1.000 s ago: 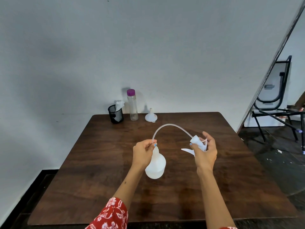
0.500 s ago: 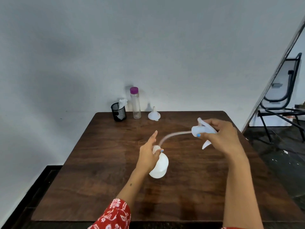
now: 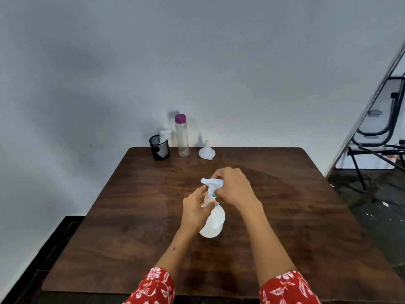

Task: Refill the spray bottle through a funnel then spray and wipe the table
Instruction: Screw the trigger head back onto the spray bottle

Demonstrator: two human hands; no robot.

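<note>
A white spray bottle [image 3: 213, 223] stands near the middle of the dark wooden table [image 3: 285, 227]. My left hand [image 3: 195, 209] grips its neck. My right hand [image 3: 234, 187] is closed on the white spray head [image 3: 212, 183], which sits on top of the bottle's neck. The tube is hidden. At the table's far edge stand a white funnel [image 3: 207, 151], spout up, a clear bottle with a purple cap [image 3: 182, 136], and a black mesh cup [image 3: 159, 147] holding a white cloth [image 3: 164, 135].
A grey wall rises right behind the table. A black-framed chair [image 3: 377, 137] stands on the dark floor to the right, past a slanted wall edge. Bare table surface lies all around the spray bottle.
My right hand has brought the spray head, with its tube, from the right back onto the bottle's neck. The left hand has kept hold of the bottle.
</note>
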